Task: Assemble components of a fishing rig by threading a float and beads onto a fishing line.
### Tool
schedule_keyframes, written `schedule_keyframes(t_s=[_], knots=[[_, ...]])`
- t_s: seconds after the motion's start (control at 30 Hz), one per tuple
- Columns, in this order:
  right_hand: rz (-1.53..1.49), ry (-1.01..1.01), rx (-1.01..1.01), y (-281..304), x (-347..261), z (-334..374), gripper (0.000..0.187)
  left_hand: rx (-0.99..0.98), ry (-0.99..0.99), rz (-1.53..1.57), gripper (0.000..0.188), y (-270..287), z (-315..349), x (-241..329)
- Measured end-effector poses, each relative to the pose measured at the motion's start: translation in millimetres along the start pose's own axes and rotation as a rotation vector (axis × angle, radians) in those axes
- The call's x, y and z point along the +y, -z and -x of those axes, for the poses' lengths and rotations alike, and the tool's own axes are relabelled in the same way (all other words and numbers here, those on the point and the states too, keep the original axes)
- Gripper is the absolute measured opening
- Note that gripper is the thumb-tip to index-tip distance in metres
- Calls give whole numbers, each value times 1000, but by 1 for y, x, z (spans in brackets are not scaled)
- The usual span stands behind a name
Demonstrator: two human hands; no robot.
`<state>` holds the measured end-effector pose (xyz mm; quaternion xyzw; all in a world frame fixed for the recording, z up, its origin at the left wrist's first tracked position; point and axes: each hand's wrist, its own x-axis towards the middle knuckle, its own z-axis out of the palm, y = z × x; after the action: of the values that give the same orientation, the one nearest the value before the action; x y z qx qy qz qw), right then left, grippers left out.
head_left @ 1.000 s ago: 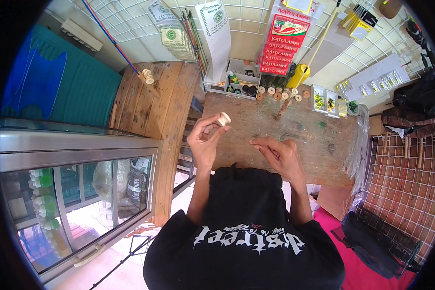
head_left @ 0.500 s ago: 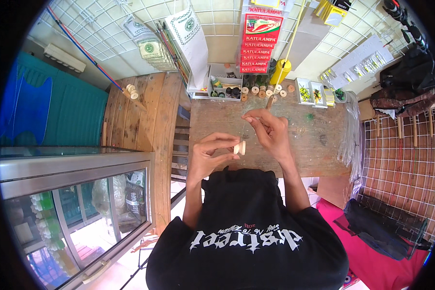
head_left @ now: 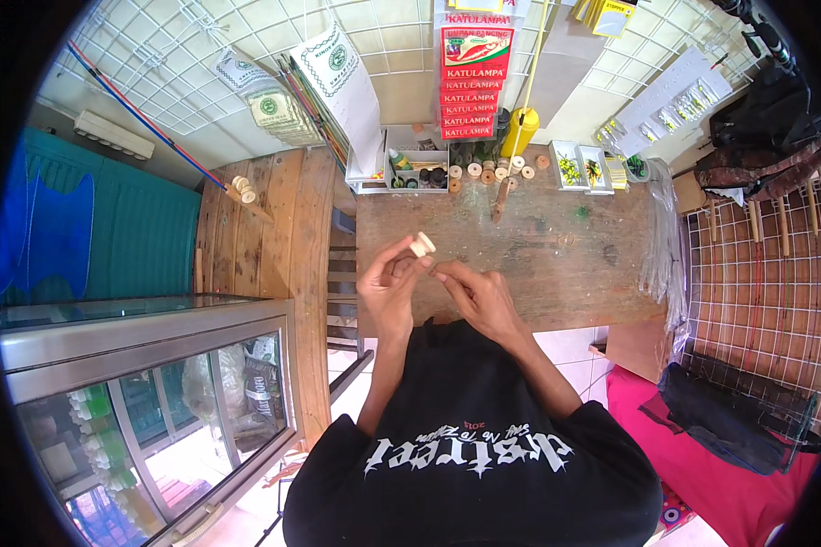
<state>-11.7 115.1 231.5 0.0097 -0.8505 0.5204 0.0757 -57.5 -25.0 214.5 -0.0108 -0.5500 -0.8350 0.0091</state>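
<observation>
Between the thumb and fingers of my left hand (head_left: 389, 292) is a small pale wooden spool (head_left: 422, 244), tilted, above the near left part of the wooden table (head_left: 538, 273). Close beside it on the right, my right hand (head_left: 485, 303) has its thumb and forefinger pinched together, with the fingertips near the left thumb. Whatever thin thing the right fingers may hold is too fine to make out.
Several wooden spools (head_left: 488, 176) stand along the table's back, near a yellow bottle (head_left: 520, 132). A white organizer tray (head_left: 410, 170) sits at the back left, small white boxes (head_left: 570, 169) at the back right. A glass-doored cabinet (head_left: 146, 337) stands on the left.
My right hand has come down and toward me, from above the spool to beside my left hand. My left hand has raised and tilted the spool, moving it slightly left and away from me.
</observation>
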Motion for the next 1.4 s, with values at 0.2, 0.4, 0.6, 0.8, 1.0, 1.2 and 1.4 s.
schedule_keyframes(t_s=[0.2,0.4,0.6,0.8,1.0,1.2,1.4], knots=[[225,59,-82,27,-9,0,12,-146,24,-224,40,8,5,-5],[407,164,-105,51,-8,-9,11,-426,116,-317,40,8,8,-1],[230,98,-88,47,2,-8,11,-489,176,-51,39,9,13,4],[190,-2,-24,19,10,18,11,-215,205,51,38,1,24,0],[150,6,-65,8,14,41,11,158,202,74,38,1,42,-31],[325,47,-155,26,14,44,14,40,392,-162,36,17,63,-43],[43,-19,-202,37,22,33,10,-312,553,-55,35,22,73,-32]])
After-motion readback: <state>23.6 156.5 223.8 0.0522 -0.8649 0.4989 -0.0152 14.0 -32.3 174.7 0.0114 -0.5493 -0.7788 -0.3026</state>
